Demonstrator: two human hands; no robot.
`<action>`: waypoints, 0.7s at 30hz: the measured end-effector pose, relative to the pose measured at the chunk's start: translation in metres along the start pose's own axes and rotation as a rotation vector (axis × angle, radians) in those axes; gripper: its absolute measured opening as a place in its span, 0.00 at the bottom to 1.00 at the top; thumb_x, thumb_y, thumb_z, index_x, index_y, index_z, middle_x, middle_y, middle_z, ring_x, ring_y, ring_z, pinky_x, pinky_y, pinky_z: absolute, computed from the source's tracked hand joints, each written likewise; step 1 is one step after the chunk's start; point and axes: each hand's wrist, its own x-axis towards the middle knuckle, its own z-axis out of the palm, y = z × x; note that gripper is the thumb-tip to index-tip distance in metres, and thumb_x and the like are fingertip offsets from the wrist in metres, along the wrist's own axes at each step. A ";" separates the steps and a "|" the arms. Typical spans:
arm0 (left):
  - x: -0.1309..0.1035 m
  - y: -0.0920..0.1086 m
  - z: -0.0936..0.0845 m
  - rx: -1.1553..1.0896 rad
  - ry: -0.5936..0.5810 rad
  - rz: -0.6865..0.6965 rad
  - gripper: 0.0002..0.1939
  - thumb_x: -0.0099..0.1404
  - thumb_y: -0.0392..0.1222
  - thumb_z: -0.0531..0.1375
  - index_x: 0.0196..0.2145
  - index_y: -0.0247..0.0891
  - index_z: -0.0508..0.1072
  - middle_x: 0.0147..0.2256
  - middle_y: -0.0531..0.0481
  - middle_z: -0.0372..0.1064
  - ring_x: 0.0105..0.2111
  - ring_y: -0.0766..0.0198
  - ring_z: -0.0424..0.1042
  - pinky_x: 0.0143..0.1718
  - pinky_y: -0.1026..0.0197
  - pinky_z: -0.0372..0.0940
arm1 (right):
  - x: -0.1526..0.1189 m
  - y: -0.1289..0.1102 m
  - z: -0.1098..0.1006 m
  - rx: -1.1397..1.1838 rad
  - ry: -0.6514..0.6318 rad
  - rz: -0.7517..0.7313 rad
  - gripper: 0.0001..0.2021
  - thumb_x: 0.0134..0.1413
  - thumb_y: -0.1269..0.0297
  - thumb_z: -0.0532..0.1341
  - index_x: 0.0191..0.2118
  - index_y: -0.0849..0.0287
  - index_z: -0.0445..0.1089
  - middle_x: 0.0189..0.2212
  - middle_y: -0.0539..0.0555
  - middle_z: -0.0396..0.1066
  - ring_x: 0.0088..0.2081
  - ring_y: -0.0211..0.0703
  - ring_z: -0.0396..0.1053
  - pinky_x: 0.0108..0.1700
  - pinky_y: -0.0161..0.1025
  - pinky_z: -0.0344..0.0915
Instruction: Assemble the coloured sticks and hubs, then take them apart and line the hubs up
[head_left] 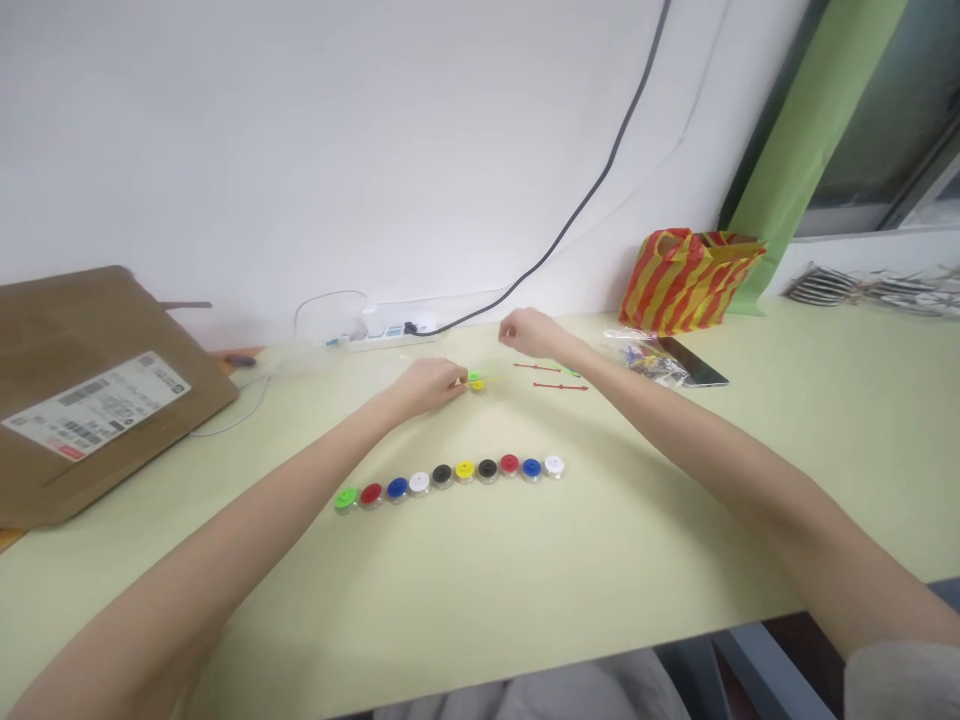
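My left hand [435, 384] is closed at the table's back, its fingertips at a small yellow piece [478, 385] with a bright green piece [473, 377] beside it. To the right, my right hand [525, 332] is raised slightly with its fingers curled together; anything between them is too small to make out. Below both hands runs a row of several round pieces with coloured tops, from a green one [346, 499] at the left, past a yellow one [465, 469], to a white one [554, 466]. Thin red sticks [560, 386] lie right of my left hand.
A cardboard package [97, 380] stands at the left, and a white power strip [390, 330] by the wall. At the back right are a striped bag [686, 280], a clear bag of small parts [652, 360] and a dark tablet [694, 362]. A black cable [592, 190] hangs down.
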 end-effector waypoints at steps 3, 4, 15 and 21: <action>-0.001 0.000 -0.002 0.026 0.007 0.012 0.13 0.69 0.48 0.57 0.36 0.41 0.80 0.34 0.43 0.78 0.33 0.53 0.73 0.30 0.58 0.50 | 0.003 0.033 -0.030 0.146 0.042 0.109 0.10 0.59 0.71 0.62 0.42 0.65 0.81 0.39 0.60 0.81 0.39 0.44 0.76 0.41 0.36 0.67; -0.002 0.001 -0.004 0.031 0.008 0.013 0.13 0.69 0.48 0.57 0.36 0.41 0.79 0.35 0.43 0.78 0.33 0.53 0.73 0.30 0.58 0.50 | 0.003 0.044 -0.039 0.228 0.073 0.140 0.11 0.60 0.71 0.62 0.43 0.67 0.81 0.38 0.61 0.81 0.38 0.44 0.76 0.39 0.36 0.67; -0.050 -0.010 -0.017 0.040 0.215 -0.179 0.18 0.71 0.48 0.50 0.24 0.42 0.65 0.20 0.50 0.63 0.22 0.59 0.61 0.29 0.57 0.46 | -0.028 0.068 -0.063 0.362 -0.338 0.171 0.13 0.57 0.70 0.67 0.49 0.61 0.79 0.40 0.59 0.81 0.40 0.45 0.78 0.41 0.38 0.71; -0.053 0.007 -0.020 -0.129 0.130 -0.148 0.21 0.68 0.47 0.52 0.21 0.41 0.49 0.18 0.55 0.48 0.20 0.64 0.49 0.28 0.57 0.46 | -0.037 0.040 -0.083 0.284 -0.564 0.040 0.11 0.55 0.60 0.69 0.40 0.62 0.78 0.38 0.57 0.80 0.41 0.46 0.77 0.43 0.39 0.69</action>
